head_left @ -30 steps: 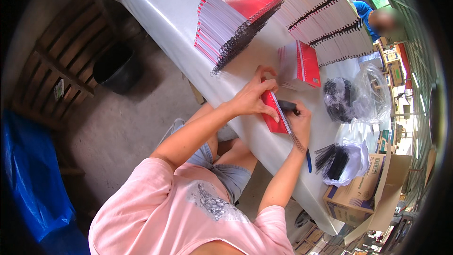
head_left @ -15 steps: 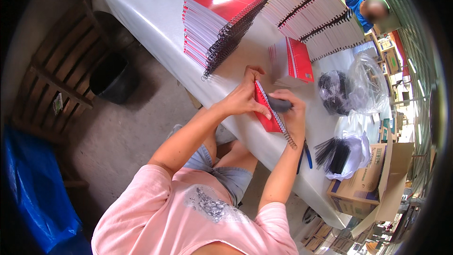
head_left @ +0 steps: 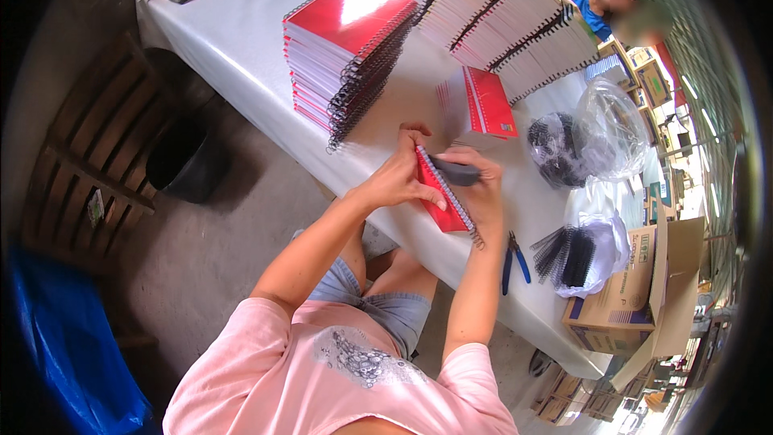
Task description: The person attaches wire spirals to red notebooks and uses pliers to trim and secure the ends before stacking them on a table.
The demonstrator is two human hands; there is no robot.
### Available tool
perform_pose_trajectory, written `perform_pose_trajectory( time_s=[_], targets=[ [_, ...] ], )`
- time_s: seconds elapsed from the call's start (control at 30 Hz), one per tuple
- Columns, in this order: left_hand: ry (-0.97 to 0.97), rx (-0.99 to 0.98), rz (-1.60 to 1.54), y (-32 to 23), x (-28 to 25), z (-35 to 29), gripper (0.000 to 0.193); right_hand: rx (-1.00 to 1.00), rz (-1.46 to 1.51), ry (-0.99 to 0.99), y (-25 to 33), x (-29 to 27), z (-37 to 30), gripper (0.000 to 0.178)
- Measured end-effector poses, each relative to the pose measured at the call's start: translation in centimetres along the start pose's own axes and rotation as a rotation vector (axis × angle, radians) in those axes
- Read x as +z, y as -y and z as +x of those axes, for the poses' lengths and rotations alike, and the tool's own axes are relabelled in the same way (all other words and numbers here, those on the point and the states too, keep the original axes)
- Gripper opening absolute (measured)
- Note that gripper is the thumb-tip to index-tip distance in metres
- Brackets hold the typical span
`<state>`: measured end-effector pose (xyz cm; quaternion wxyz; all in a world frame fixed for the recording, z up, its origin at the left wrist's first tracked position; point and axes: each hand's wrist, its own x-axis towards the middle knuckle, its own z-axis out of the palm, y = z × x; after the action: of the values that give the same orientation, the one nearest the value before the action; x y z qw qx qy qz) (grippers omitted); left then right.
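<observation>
Fingers: the left hand (head_left: pixel 396 179) curls its fingers (head_left: pixel 425 196) over the cover of a red spiral notebook (head_left: pixel 442 193), pressing it from the left; the right hand (head_left: pixel 481 187) is closed round a dark grey tool (head_left: pixel 456 171) laid across the notebook's upper end
Notebook: held tilted on edge above the near rim of the white table (head_left: pixel 258 24), its wire spiral along the right side and ending just below the right hand
Notebook and fingers: it sits between the two hands, touching both, with the left fingertips on its red face and the right fingers behind the spiral
Clear bag, upper: a plastic bag (head_left: pixel 612 130) on the table right of the hands, with a black bundle of coils (head_left: pixel 554 150) against it
Clear bag, lower: a second bag (head_left: pixel 602 251) near the table's end, with black spiral coils (head_left: pixel 568 254) spilling out
Cardboard box: an open box (head_left: pixel 636 294) at the far right; its contents cannot be made out
Stacks: a fanned pile of red notebooks (head_left: pixel 342 40) beyond the left hand, rows of white-edged ones (head_left: pixel 499 16) farther back, and a single red notebook (head_left: pixel 481 106) lying flat
Pliers: blue-handled pliers (head_left: pixel 514 258) lie on the table near the right forearm
Floor: a black bucket (head_left: pixel 181 163) stands left of the table
</observation>
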<state>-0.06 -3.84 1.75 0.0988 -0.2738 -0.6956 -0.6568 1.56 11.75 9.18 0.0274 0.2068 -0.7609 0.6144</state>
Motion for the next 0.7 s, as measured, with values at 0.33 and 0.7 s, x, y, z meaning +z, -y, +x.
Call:
perform_pose_trajectory(
  time_s=[0.33, 0.7],
  targets=[
    [-0.031, 0.073, -0.022, 1.2, 0.4, -0.2, 0.071, 0.170, -0.993, -0.087, -2.1, -4.3, -2.3, 0.032],
    [-0.396, -0.129, -0.468, -3.0, 1.8, -0.7, 0.042, 0.703, -1.411, -0.509, -2.0, -6.5, -19.3, 0.057]
  ],
)
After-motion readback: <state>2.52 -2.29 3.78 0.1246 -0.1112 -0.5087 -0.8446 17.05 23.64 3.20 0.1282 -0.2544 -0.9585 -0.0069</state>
